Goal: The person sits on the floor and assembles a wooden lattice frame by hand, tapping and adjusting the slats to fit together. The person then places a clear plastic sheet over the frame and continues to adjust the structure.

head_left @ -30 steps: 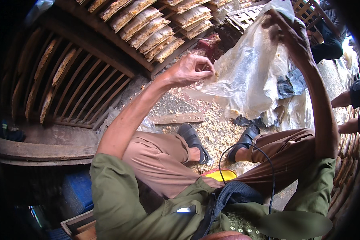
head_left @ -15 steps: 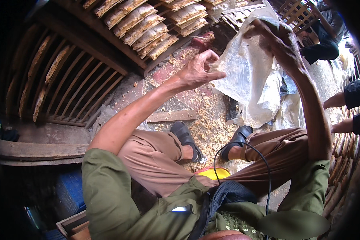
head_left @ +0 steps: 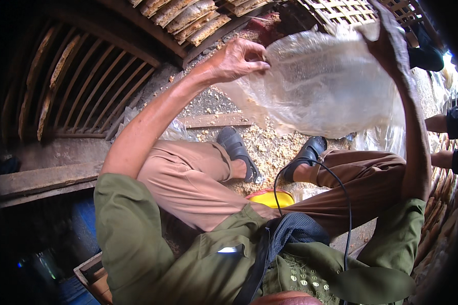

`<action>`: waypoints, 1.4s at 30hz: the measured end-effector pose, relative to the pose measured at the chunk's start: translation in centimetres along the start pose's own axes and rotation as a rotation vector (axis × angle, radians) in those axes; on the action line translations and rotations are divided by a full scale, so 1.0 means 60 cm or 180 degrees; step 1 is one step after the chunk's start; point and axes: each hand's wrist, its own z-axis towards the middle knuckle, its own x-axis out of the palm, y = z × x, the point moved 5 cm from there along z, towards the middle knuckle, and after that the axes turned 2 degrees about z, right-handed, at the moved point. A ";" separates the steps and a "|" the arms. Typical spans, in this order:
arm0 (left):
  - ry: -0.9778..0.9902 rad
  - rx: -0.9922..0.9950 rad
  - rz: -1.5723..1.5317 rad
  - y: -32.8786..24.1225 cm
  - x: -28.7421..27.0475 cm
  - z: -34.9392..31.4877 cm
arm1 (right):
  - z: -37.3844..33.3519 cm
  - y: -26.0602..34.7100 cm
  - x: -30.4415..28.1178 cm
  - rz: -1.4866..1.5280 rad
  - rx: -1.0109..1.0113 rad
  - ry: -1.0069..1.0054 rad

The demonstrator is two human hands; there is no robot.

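Nearly closed left hand (head_left: 241, 58) on plastic (head_left: 331, 84)

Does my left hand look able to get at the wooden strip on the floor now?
Probably yes, perhaps with a lean: the wooden strip lies mostly uncovered near the left sandal, though the left hand appears to be pinching the plastic sheet.

An olive-green shirt (head_left: 188, 264), brown trousers (head_left: 183, 185) and dark sandals (head_left: 235, 146) are worn, crossed by a thin black cable (head_left: 348, 218).
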 end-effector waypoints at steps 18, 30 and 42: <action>0.0226 -0.0096 0.0804 -0.017 -0.004 0.008 | -0.083 0.145 0.116 0.2490 0.0295 0.2325; -0.0347 0.0430 0.0212 -0.015 -0.050 0.014 | -0.075 0.089 0.091 0.1075 0.0143 0.2867; -0.0083 -0.0064 0.1254 -0.056 -0.051 0.010 | -0.040 0.154 0.079 0.3002 0.0302 0.2185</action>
